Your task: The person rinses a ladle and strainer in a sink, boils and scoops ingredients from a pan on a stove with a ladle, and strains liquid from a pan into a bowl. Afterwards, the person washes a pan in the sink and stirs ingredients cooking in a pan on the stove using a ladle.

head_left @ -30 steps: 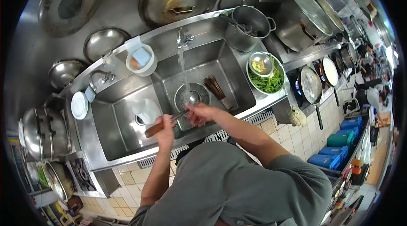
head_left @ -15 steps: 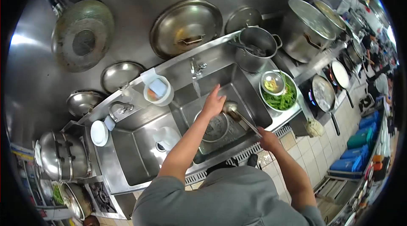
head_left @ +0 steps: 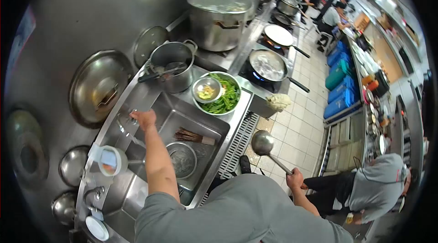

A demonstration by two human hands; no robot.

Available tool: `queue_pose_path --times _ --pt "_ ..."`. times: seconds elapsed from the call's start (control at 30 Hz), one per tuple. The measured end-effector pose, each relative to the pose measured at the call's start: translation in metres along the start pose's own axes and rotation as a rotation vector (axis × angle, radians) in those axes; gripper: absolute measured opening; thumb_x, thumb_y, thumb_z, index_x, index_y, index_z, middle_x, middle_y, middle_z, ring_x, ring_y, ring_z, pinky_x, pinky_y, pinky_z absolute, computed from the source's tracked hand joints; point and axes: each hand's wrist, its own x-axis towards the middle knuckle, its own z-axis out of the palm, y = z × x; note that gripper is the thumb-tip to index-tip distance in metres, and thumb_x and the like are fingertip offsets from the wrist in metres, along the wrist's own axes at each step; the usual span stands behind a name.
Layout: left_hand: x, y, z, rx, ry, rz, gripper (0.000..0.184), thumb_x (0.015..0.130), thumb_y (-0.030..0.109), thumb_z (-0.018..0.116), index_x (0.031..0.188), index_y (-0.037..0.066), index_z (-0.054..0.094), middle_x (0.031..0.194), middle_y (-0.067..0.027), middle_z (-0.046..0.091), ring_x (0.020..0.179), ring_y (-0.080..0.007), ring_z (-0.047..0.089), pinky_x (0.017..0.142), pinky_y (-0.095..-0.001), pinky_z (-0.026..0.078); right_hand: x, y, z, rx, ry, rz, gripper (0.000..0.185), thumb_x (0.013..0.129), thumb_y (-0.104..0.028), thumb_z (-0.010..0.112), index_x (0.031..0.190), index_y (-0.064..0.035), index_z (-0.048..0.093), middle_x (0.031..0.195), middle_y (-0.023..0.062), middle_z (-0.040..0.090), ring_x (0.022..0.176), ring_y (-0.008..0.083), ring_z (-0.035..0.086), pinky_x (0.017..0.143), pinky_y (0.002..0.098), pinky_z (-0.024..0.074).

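My right hand [head_left: 295, 178] is closed around the handle of a steel ladle [head_left: 263, 143], holding it over the tiled floor to the right of the sink. My left hand [head_left: 143, 117] reaches across the sink [head_left: 159, 106], its fingers closed on the tap handle [head_left: 133, 114] at the back wall. Below that arm, a round metal pan [head_left: 182, 160] with water in it sits in the basin. Beside the pan lies a bamboo wok brush [head_left: 195, 136].
On the counter stand a bowl of greens [head_left: 224, 101] with a small metal bowl [head_left: 207, 90] in it, and a deep pot [head_left: 172, 67]. Beyond are a stockpot [head_left: 220, 28] and a frying pan [head_left: 268, 65] over flame. A co-worker [head_left: 376, 186] bends at the right.
My view has turned right. My left hand has moved from above the pan to the tap handle. My right hand has lifted the ladle out of the sink, uncovering the brush.
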Motion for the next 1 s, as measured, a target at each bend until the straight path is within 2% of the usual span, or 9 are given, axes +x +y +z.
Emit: queue_pose_path --times 0.1,0.23,0.37,0.43,0.5,0.63,0.67,0.73,1.0 --pt "0.012 0.011 -0.011 0.105 -0.02 -0.061 0.085 0.089 0.034 0.056 0.151 -0.015 0.024 0.159 -0.0295 0.024 0.145 -0.0413 0.037 0.116 -0.0477 0.037 -0.025 0.04 -0.012 -0.007 -0.044 0.26 0.027 0.083 -0.031 0.073 0.091 -0.0064 0.066 0.087 0.023 0.07 0.088 0.0451 0.067 0.078 0.0515 0.0528" --pt "0.074 -0.007 -0.017 0.456 -0.44 0.089 0.073 0.094 0.041 0.049 0.146 -0.01 0.042 0.157 -0.0268 0.033 0.145 -0.0413 0.036 0.117 -0.0485 0.035 -0.034 0.083 0.001 0.049 -0.108 0.383 0.038 0.087 -0.037 0.067 0.095 -0.0003 0.07 0.096 0.027 0.07 0.099 0.0459 0.066 0.084 0.0521 0.0516" --pt "-0.035 0.004 -0.012 -0.032 0.176 0.216 0.072 0.094 0.028 0.061 0.151 -0.007 0.035 0.159 -0.0295 0.029 0.146 -0.0436 0.033 0.123 -0.0463 0.027 -0.02 0.123 0.04 0.089 -0.104 0.607 0.037 0.084 -0.031 0.066 0.094 0.0049 0.071 0.096 0.0281 0.072 0.093 0.0416 0.071 0.083 0.048 0.0548" --pt "-0.092 0.001 0.027 -0.171 0.237 0.379 0.074 0.091 0.018 0.067 0.152 -0.006 0.033 0.159 -0.0301 0.028 0.143 -0.0442 0.037 0.12 -0.0476 0.031 0.0 0.182 0.102 0.19 -0.15 0.706 0.035 0.084 -0.027 0.065 0.091 0.0064 0.071 0.091 0.0264 0.072 0.084 0.0377 0.072 0.077 0.0467 0.056" --pt "-0.17 -0.002 0.06 -0.235 0.198 0.426 0.071 0.091 0.016 0.067 0.151 -0.004 0.035 0.155 -0.0302 0.033 0.141 -0.0437 0.04 0.116 -0.0498 0.036 0.009 0.21 0.131 0.28 -0.198 0.792 0.033 0.083 -0.024 0.064 0.089 0.0079 0.071 0.085 0.0248 0.072 0.076 0.0339 0.074 0.072 0.0454 0.0572" --pt "-0.351 0.051 0.07 -0.52 0.098 0.303 0.061 0.087 0.007 0.066 0.145 0.003 0.047 0.122 -0.0204 0.052 0.098 -0.0304 0.057 0.089 -0.0412 0.049 0.071 0.25 0.129 0.424 -0.357 0.868 0.027 0.087 -0.019 0.059 0.087 0.005 0.071 0.076 0.0154 0.071 0.063 0.0255 0.071 0.054 0.0423 0.0544" --pt "-0.375 0.064 0.074 -0.524 0.113 0.294 0.061 0.087 0.007 0.066 0.145 0.003 0.047 0.122 -0.0204 0.052 0.098 -0.0304 0.057 0.089 -0.0412 0.049 0.092 0.254 0.123 0.377 -0.378 0.87 0.027 0.088 -0.019 0.059 0.087 0.0048 0.071 0.075 0.015 0.07 0.062 0.0257 0.07 0.053 0.0412 0.054" --pt "-0.414 0.082 0.079 -0.414 -0.077 0.607 0.057 0.085 0.005 0.066 0.14 0.003 0.051 0.113 -0.015 0.051 0.08 -0.0222 0.049 0.077 -0.0353 0.047 0.138 0.279 0.126 0.371 -0.452 0.852 0.027 0.09 -0.021 0.058 0.086 0.0021 0.072 0.073 0.014 0.069 0.061 0.0261 0.07 0.051 0.0402 0.0527" --pt "-0.506 0.21 0.14 -0.449 -0.245 0.822 0.044 0.084 -0.001 0.066 0.128 0.002 0.06 0.109 -0.0112 0.055 0.078 -0.0197 0.053 0.072 -0.0321 0.048 0.295 0.306 0.09 0.776 -0.468 0.687 0.022 0.091 -0.014 0.066 0.073 -0.0009 0.064 0.063 0.0122 0.061 0.051 0.0239 0.059 0.046 0.0415 0.0456"
